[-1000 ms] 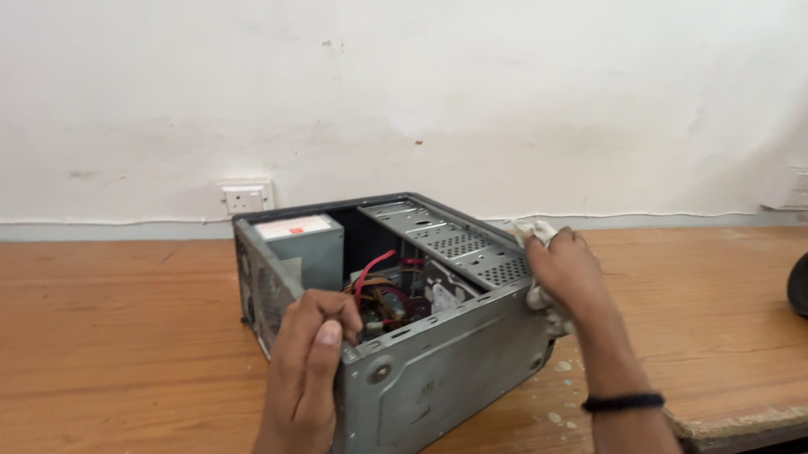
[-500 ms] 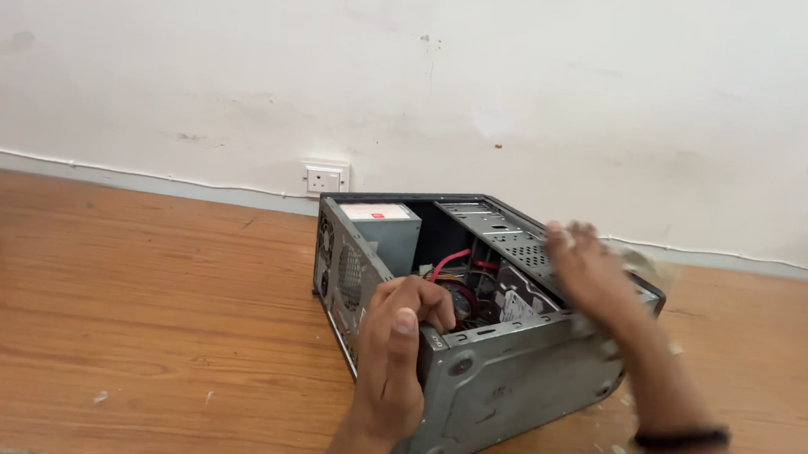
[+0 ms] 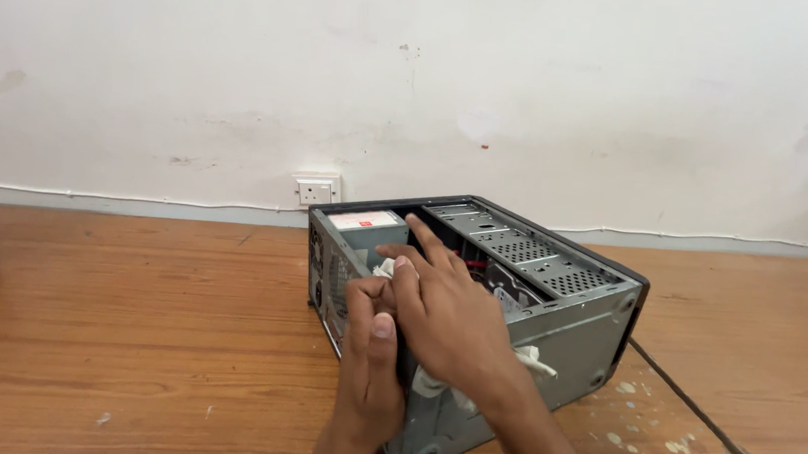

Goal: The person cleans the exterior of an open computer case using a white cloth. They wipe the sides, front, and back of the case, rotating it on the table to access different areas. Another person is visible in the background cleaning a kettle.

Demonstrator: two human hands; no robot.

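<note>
right hand (image 3: 445, 318) has crossed from the case's far right rim to its near left rim, fingers spread, pressing a white cloth (image 3: 432, 380) there | left hand (image 3: 370, 346) still clamped on that near corner, touching the right | open computer case (image 3: 512, 299) on its side near the wooden table's (image 3: 136, 332) front edge | wall socket (image 3: 316, 191) behind

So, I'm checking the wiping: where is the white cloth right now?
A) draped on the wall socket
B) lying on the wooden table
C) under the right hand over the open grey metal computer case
C: the white cloth shows beneath the right hand, over the open grey metal computer case.
</note>
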